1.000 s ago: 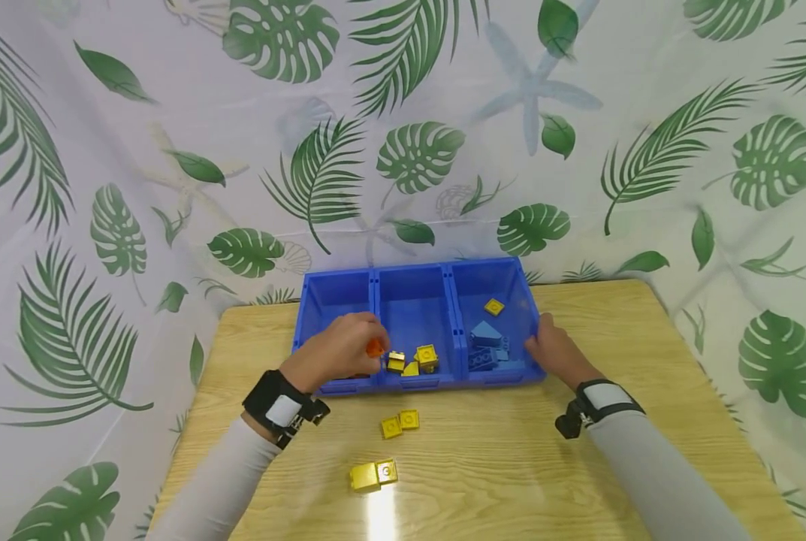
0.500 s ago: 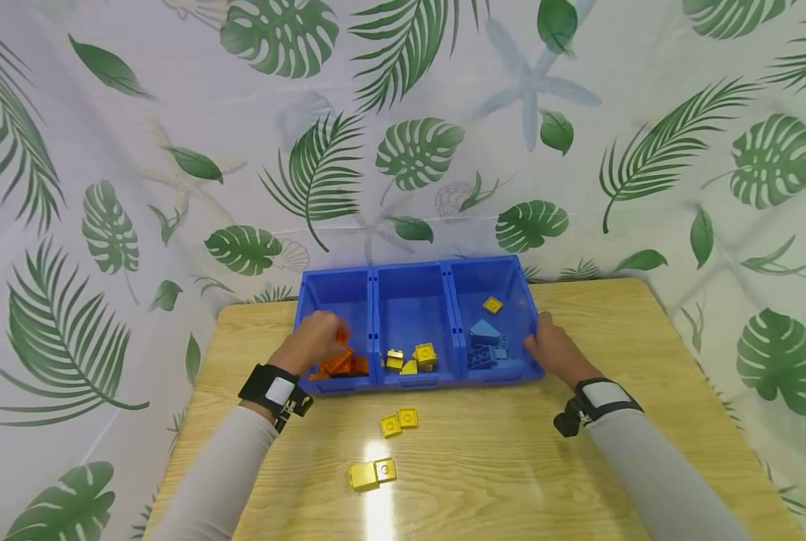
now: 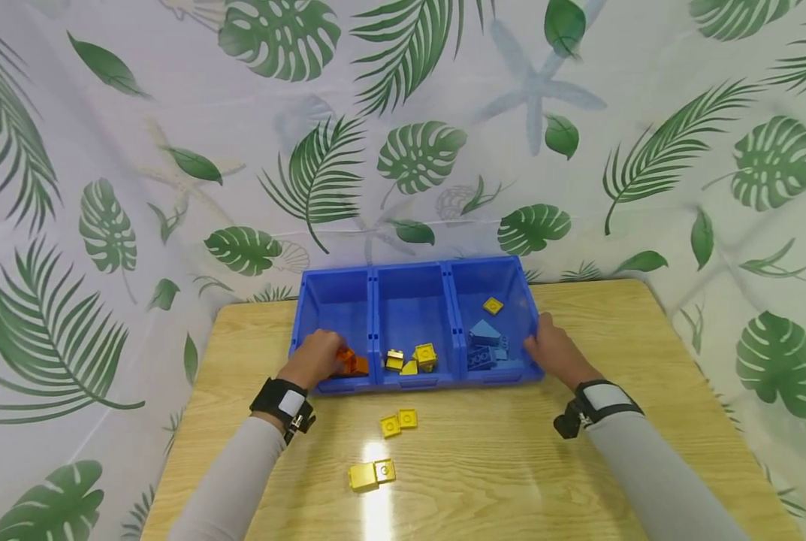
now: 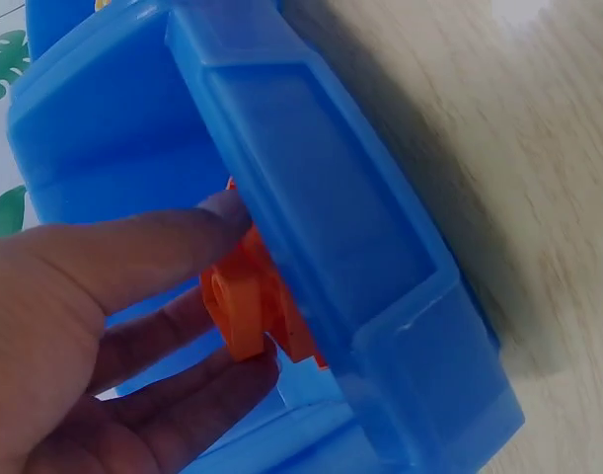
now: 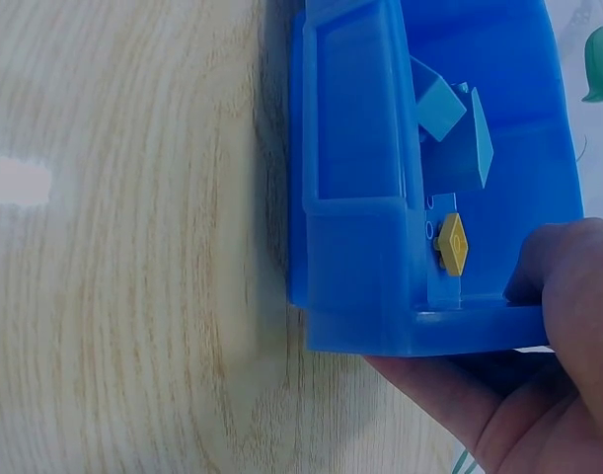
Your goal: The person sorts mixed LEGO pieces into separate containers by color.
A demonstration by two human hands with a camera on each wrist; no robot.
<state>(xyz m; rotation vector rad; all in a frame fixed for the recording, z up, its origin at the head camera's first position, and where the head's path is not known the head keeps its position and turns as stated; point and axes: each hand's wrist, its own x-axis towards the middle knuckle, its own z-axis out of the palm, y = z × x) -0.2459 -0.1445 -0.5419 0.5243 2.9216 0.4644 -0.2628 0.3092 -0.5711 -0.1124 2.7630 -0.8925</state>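
My left hand (image 3: pixel 316 356) reaches low into the left one of three joined blue storage bins (image 3: pixel 336 385). Its thumb and fingers pinch an orange toy brick (image 4: pixel 244 296); other orange bricks (image 3: pixel 362 366) lie beside it, partly hidden by the front wall in the left wrist view. My right hand (image 3: pixel 555 350) grips the outer side wall of the right bin (image 5: pixel 355 267), thumb inside and fingers outside. That bin holds several blue bricks (image 3: pixel 486 332) and one flat yellow brick (image 3: pixel 493 306). Yellow bricks (image 3: pixel 426 354) lie near the front of the middle bin (image 3: pixel 409 315).
On the wooden table (image 3: pixel 484 466), two flat yellow bricks (image 3: pixel 390 426) lie in front of the bins. Closer to me sit a yellow block (image 3: pixel 363 476) and a small yellow square piece (image 3: pixel 385 470). A leaf-patterned cloth (image 3: pixel 416 188) hangs behind the bins.
My left hand has moved left from over the edge of the middle bin, carrying an orange brick, then down among the orange bricks. The right hand has stayed on the bin wall.
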